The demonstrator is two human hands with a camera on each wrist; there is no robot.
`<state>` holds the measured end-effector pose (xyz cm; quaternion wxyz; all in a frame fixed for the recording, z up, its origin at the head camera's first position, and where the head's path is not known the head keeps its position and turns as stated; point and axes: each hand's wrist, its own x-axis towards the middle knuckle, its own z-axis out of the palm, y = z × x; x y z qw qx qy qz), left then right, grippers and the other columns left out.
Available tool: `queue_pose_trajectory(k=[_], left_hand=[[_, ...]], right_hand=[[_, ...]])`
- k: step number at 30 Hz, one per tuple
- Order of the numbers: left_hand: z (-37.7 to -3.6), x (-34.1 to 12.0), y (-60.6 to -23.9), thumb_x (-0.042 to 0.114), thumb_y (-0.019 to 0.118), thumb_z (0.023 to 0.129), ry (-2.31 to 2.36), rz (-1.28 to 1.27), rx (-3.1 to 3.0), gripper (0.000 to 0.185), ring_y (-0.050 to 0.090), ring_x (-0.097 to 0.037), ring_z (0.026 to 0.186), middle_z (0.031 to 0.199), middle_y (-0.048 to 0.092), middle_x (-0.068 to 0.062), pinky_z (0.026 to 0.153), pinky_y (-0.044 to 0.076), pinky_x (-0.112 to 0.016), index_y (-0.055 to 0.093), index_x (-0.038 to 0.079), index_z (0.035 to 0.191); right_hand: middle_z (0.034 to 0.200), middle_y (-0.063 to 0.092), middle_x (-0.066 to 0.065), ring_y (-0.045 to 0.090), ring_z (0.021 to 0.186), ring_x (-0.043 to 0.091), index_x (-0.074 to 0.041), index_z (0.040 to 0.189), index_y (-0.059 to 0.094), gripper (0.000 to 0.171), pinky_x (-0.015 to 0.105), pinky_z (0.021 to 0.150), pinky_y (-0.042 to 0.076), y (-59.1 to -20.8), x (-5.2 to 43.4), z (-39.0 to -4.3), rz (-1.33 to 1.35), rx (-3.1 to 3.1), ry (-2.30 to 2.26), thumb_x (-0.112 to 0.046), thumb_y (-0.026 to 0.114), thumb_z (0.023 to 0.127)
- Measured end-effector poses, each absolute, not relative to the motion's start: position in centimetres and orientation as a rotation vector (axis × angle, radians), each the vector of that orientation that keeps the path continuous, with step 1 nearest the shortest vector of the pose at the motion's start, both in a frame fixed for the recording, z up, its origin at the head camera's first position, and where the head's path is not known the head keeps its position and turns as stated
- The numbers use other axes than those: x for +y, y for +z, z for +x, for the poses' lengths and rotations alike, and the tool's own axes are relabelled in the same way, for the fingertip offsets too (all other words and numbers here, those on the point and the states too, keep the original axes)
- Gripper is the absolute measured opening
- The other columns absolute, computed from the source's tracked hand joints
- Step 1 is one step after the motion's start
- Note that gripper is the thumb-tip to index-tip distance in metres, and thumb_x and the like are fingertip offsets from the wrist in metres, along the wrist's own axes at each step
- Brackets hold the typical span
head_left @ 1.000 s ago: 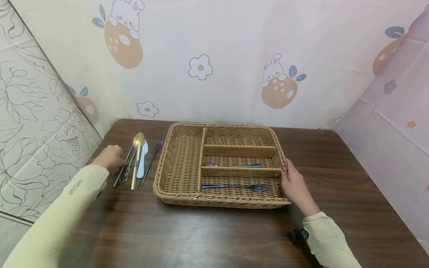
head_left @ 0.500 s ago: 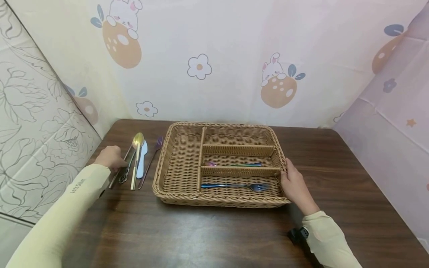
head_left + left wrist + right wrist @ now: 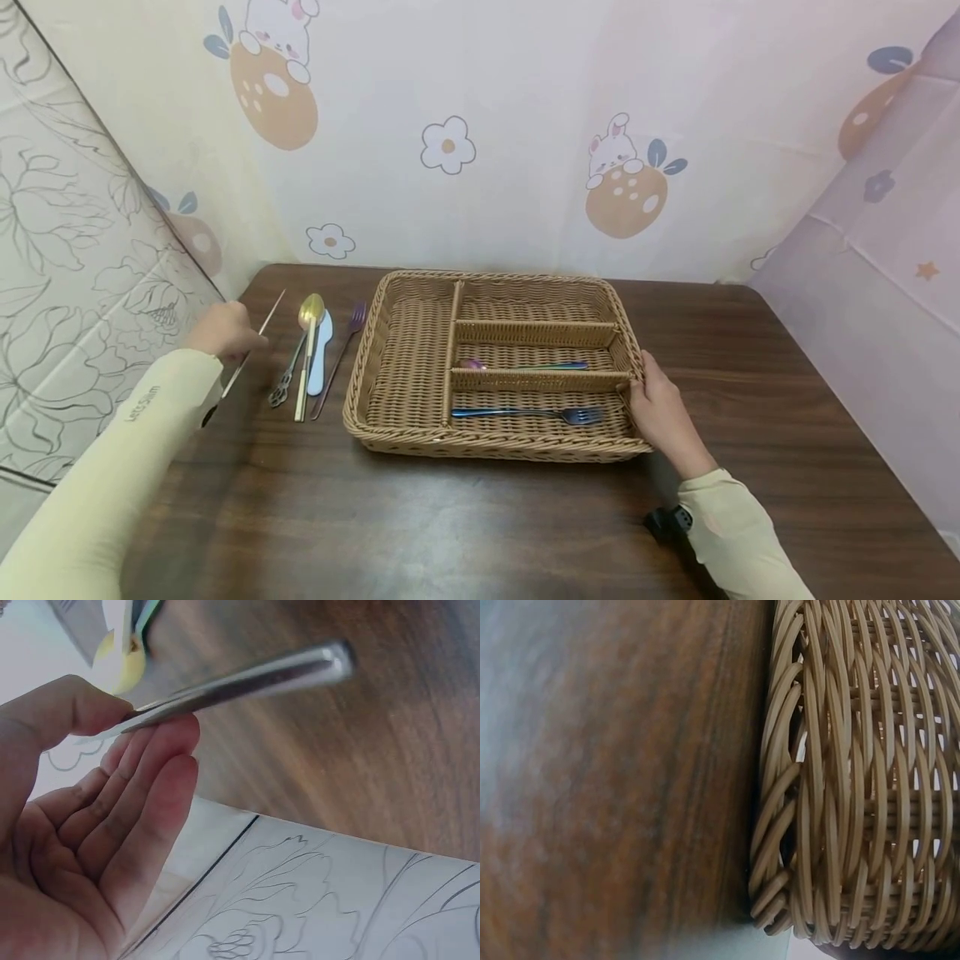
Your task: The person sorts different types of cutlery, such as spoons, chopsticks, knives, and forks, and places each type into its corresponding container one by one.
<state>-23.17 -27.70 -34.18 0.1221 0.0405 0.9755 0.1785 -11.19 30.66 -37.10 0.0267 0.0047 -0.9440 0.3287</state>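
My left hand (image 3: 221, 332) pinches a slim silver table knife (image 3: 262, 681) between thumb and fingertips, at the table's left side. The knife slants, its narrow end pointing away and its rounded handle end towards me. Just right of that hand lie a spoon with an ornate openwork handle (image 3: 281, 390), a gold spoon with a pale handle (image 3: 306, 367), a light blue butter knife (image 3: 318, 354) and a purple fork (image 3: 356, 320). My right hand (image 3: 663, 414) grips the right side of the wicker basket (image 3: 498, 450), near its front corner.
Dividers part the basket into several compartments. A blue fork (image 3: 577, 415) lies in the front one; a spoon with a purple bowl and blue-green handle (image 3: 555, 366) lies in the one behind. Patterned cloth walls (image 3: 525, 208) stand behind and beside the dark wooden table (image 3: 465, 533).
My left hand has moved left, drawing the table knife away from the other cutlery and lifting it. My right hand keeps its grip on the basket, which stays in place.
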Motion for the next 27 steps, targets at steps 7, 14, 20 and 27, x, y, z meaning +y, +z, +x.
queue_pose_trajectory(k=[7,14,20,27], left_hand=[[-23.9,-25.7,-32.0,0.011,0.066,0.077,0.484,0.223,2.900,0.030,0.044,-0.017,0.042,0.048,0.047,-0.002,0.044,0.041,-0.033,0.045,0.009,0.055],[-25.2,-23.1,-30.3,0.006,0.065,0.069,0.448,0.345,2.960,0.022,0.043,-0.020,0.049,0.056,0.048,-0.006,0.048,0.040,-0.035,0.046,0.007,0.060],[-26.2,-21.1,-29.2,-0.001,0.061,0.064,0.453,0.412,2.927,0.023,0.032,-0.013,0.042,0.047,0.040,0.000,0.041,0.030,-0.027,0.044,0.010,0.053],[-27.5,-18.0,-27.8,-0.002,0.062,0.072,0.402,0.545,2.915,0.023,0.042,-0.015,0.044,0.050,0.049,-0.003,0.043,0.039,-0.026,0.052,0.006,0.053]], right_hand=[[0.141,0.025,0.042,0.029,0.128,0.054,0.013,0.145,0.010,0.053,0.064,0.099,0.029,-37.1,30.7,-11.2,0.006,-2.927,1.011,-0.005,0.030,0.099],[0.141,0.026,0.040,0.029,0.129,0.053,0.012,0.145,0.012,0.053,0.062,0.101,0.028,-37.0,30.5,-11.2,-0.002,-2.926,1.010,-0.006,0.031,0.100],[0.141,0.025,0.041,0.030,0.128,0.054,0.013,0.145,0.011,0.053,0.063,0.100,0.029,-37.0,30.5,-11.2,-0.004,-2.921,1.017,-0.005,0.030,0.100],[0.141,0.026,0.040,0.030,0.128,0.053,0.013,0.145,0.012,0.053,0.062,0.100,0.028,-37.0,30.6,-11.2,-0.005,-2.917,1.016,-0.004,0.030,0.099]])
